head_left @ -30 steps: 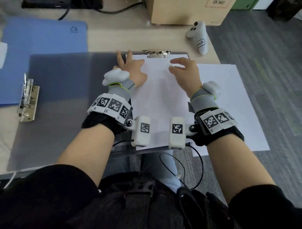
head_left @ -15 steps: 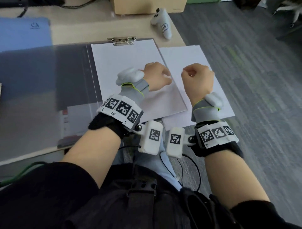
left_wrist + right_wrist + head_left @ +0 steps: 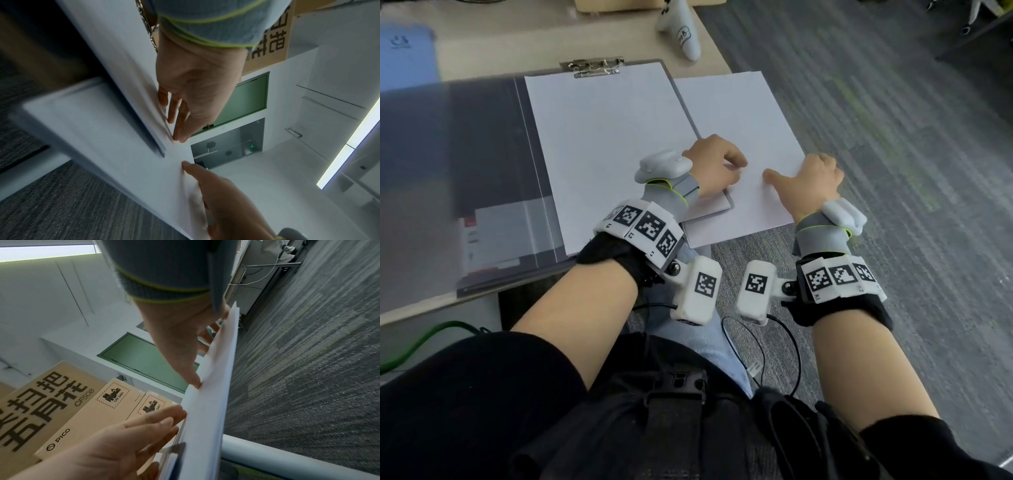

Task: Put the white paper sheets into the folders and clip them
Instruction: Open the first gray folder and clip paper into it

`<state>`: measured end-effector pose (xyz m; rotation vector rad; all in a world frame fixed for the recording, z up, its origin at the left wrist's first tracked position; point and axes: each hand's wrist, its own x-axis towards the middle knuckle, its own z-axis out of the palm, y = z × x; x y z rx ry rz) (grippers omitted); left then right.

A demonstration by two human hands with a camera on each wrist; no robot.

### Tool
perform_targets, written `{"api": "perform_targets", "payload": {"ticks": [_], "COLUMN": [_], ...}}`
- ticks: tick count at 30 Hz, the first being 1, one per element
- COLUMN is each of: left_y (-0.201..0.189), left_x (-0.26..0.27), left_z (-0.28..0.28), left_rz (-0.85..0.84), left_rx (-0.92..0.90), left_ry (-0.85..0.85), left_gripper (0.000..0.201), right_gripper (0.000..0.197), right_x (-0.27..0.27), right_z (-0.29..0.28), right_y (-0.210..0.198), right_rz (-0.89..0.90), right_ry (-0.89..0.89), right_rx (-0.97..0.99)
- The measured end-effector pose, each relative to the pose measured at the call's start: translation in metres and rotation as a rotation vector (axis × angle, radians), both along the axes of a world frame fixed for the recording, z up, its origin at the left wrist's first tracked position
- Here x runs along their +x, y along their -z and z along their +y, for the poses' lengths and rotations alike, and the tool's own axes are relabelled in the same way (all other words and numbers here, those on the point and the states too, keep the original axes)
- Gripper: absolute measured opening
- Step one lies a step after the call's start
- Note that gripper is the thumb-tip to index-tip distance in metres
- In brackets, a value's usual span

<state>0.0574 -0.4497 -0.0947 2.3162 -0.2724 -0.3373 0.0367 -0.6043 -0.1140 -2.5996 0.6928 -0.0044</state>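
A grey folder (image 3: 482, 144) lies open on the desk, its metal clip (image 3: 594, 66) at the top and a white sheet (image 3: 599, 137) on its right half. A loose white paper stack (image 3: 736, 113) lies beside it, overhanging the desk edge. My right hand (image 3: 815, 178) pinches that stack's right edge. In the right wrist view the thumb lies on top of the stack (image 3: 213, 386) and the fingers underneath. My left hand (image 3: 717, 164) rests by the folder's lower right corner. The left wrist view shows it (image 3: 191, 91) with straight fingers touching the stack's (image 3: 115, 146) left edge.
A white controller (image 3: 681, 31) lies at the desk's far right corner, with a cardboard box (image 3: 619, 5) behind it. A blue folder (image 3: 404, 51) sits at the far left. Grey carpet (image 3: 893, 171) lies beyond the desk edge on the right.
Both hands came down from the clip area and moved right. The right hand went from a fist above the loose stack to pinching its right edge. The left hand reached the stack's left edge.
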Motion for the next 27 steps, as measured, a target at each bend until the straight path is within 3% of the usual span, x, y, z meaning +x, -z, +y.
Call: {"api": "perform_targets", "payload": {"ticks": [8,17,23,27], "left_y": [0.011,0.013,0.016,0.012], "left_x": [0.004,0.007,0.011,0.01], "left_z": [0.002,0.007,0.01,0.011], "left_rz": [0.033,0.119,0.144,0.212], "left_rx": [-0.128,-0.227,-0.306,-0.404], "left_ry": [-0.069,-0.073,-0.047,-0.057], "left_gripper": [0.031,0.03,0.024,0.027], "right_gripper": [0.055,0.055,0.045,0.042], "right_x": [0.001,0.005,0.003,0.003], "right_z": [0.006,0.001,0.004,0.013], "right_y": [-0.009,-0.013,-0.024,-0.03], "right_rz": [-0.114,-0.165,-0.319,-0.387], "right_ry": [-0.018,-0.009,-0.023,-0.148], "right_rx": [0.046,0.087,0.14,0.193]}}
